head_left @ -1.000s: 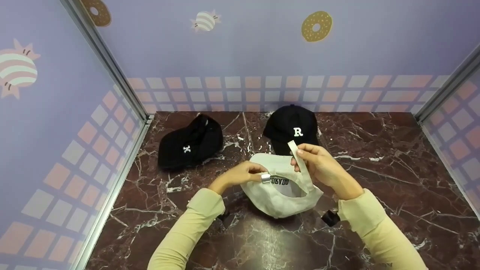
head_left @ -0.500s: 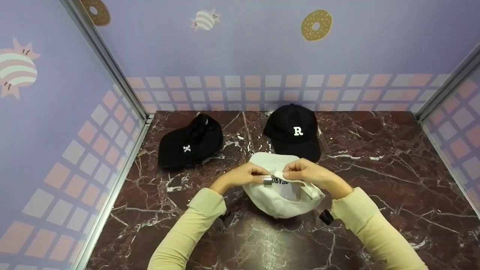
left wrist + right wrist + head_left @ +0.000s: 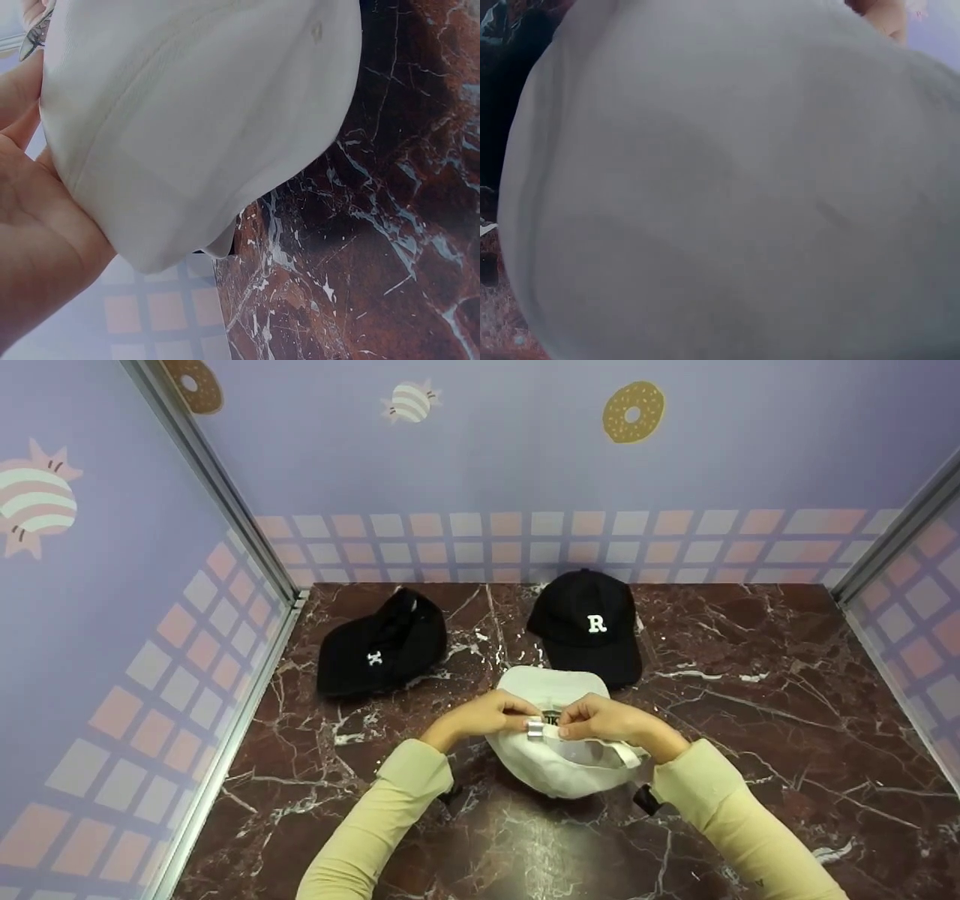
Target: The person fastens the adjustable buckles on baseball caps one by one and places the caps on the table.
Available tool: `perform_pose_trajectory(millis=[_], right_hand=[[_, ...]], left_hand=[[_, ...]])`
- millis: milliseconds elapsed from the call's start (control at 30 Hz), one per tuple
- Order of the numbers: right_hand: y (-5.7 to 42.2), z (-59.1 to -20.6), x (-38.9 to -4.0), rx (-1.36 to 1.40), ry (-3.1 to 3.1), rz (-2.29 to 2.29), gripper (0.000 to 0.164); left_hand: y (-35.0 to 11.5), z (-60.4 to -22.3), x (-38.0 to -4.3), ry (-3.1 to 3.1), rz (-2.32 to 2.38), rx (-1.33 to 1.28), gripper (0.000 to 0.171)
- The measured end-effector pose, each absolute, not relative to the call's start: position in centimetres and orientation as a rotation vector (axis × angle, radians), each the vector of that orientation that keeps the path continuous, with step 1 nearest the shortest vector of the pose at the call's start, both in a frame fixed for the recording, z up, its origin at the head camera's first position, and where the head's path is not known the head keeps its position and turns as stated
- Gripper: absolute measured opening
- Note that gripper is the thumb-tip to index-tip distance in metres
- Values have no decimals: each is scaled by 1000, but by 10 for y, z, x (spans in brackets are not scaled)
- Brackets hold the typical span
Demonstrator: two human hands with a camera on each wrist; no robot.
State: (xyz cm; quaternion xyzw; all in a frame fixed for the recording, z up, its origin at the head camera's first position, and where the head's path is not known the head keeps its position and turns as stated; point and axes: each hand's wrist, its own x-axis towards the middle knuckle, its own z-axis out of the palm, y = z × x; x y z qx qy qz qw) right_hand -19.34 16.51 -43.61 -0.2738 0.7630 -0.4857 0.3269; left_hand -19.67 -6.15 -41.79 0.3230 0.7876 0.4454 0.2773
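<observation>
A white cap (image 3: 555, 776) lies with its opening and rear strap facing up in the head view. My left hand (image 3: 480, 716) pinches the cap's back edge beside a silver metal buckle (image 3: 535, 727). Between the thumb and fingers of my right hand (image 3: 611, 720) is the cap's white strap (image 3: 626, 754), its end right at the buckle. Dark lettering inside the cap is partly covered by the hands. In the left wrist view the cap's outer crown (image 3: 202, 112) leans against my palm (image 3: 45, 247). Cap fabric (image 3: 720, 187) fills most of the right wrist view and hides the right fingers.
Just behind the white cap stands a black cap (image 3: 581, 607) with a white R. Another black cap (image 3: 382, 645), with a small white emblem, lies to the left. The dark red marble tabletop (image 3: 787, 697) is walled by patterned panels (image 3: 510, 457) at the back and sides.
My right hand has brought the raised strap end down and left to the buckle, beside the left hand. The left hand stays nearly still on the cap's edge.
</observation>
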Motion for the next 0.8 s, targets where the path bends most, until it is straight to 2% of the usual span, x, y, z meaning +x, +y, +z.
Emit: perform_pose_trajectory(millis=[567,800], right_hand=[[166,-439,-194,-742,1914,-1362,24],[166,-436,-194,-717,1895,-1400,27]], left_hand=[[-62,-419,-194,2122,1217,849,27],[-61,-447,-205,2145,1245,821,26]])
